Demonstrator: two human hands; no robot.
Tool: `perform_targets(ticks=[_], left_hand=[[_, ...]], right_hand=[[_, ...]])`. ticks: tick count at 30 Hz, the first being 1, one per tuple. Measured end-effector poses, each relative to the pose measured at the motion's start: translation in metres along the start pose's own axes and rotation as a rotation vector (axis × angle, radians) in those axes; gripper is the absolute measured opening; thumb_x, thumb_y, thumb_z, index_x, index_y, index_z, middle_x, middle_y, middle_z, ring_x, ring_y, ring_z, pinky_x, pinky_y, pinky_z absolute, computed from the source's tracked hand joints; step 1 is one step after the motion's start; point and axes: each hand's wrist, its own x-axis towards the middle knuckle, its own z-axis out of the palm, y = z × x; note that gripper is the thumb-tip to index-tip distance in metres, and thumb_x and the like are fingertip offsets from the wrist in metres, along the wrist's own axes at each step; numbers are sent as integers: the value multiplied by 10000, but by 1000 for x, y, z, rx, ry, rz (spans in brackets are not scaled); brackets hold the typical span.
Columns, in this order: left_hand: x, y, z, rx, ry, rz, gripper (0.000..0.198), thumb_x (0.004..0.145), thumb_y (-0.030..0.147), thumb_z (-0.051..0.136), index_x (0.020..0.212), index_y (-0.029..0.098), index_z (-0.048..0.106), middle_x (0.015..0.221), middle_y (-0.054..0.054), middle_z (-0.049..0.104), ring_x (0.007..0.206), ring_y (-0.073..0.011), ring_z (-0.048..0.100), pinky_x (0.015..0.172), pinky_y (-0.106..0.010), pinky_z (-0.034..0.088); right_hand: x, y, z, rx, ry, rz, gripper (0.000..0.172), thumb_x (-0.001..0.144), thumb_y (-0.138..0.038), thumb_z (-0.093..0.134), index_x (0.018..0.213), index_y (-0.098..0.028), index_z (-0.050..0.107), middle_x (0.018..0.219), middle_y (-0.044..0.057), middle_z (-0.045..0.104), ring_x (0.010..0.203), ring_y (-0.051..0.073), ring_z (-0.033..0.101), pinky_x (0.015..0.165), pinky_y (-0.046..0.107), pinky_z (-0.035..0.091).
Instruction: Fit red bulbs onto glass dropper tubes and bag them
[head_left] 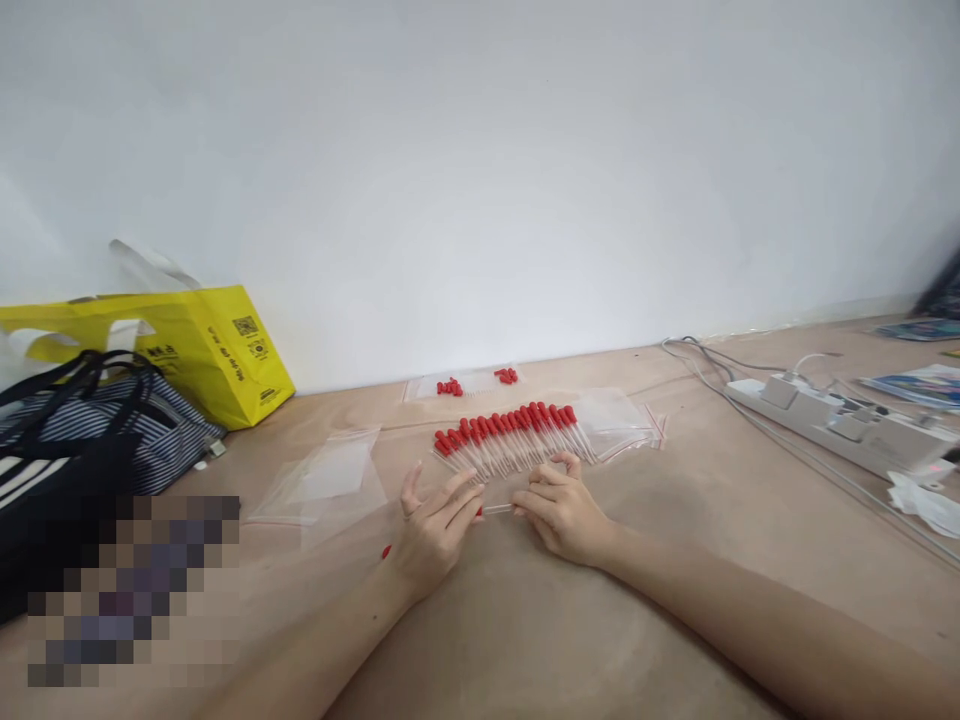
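A row of several clear droppers with red bulbs [510,432] lies on the tan table [525,620] in front of me. Just below it, my left hand [436,525] and my right hand [561,510] pinch the two ends of one clear dropper [496,509]. The left fingers are at its red bulb end, the right fingers at its clear tip. A loose red cap [385,551] lies beside my left wrist. Empty clear zip bags [330,478] lie to the left, and more [626,420] sit under the row's right end.
Loose red caps [450,387] lie on a bag near the white wall. A yellow bag [217,350] and a striped tote [97,430] stand at left. At right lie a white power strip [847,420] with cables, and papers beyond it.
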Motion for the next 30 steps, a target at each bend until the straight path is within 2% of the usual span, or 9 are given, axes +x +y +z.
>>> perform_targets(ticks=[10,13,17,19,23,30], left_hand=[[1,1,-2,-138,-71,-72,218,880,192,386,779,193,580,740,41,693,863,-147,624,1015,-469,36],[0,-1,-2,-145,-96,-101,214,883,219,384,813,208,586,768,36,696,884,-160,614,1007,-471,40],[0,-4,-4,-105,-133,-157,203,853,359,434,891,235,590,880,12,690,950,-201,579,994,-475,38],[0,-5,-5,-86,-135,-196,213,843,384,440,865,240,596,872,11,688,946,-204,572,994,-468,39],[0,-7,-6,-98,-137,-221,232,866,292,403,754,249,602,738,41,684,874,-175,584,996,-454,27],[5,-8,-8,-49,-193,-237,195,842,248,430,794,265,619,796,23,676,869,-175,556,966,-432,79]], right_hand=[[2,-4,2,82,-31,5,172,780,-116,395,742,-154,558,573,-5,539,674,122,444,799,345,198],[3,-4,4,87,-36,19,160,787,-127,413,738,-162,561,599,-4,560,683,119,449,801,346,191],[3,-2,5,74,-36,78,148,807,-179,445,733,-183,573,597,-11,574,689,123,444,803,354,178],[3,0,5,74,-36,104,149,812,-187,448,741,-186,579,588,-15,574,692,124,440,802,353,175],[2,1,3,70,-35,113,177,823,-201,438,734,-183,589,577,-13,569,681,121,434,803,354,173],[4,-3,7,36,-89,152,181,824,-210,440,756,-187,606,585,-5,583,692,122,449,810,354,166]])
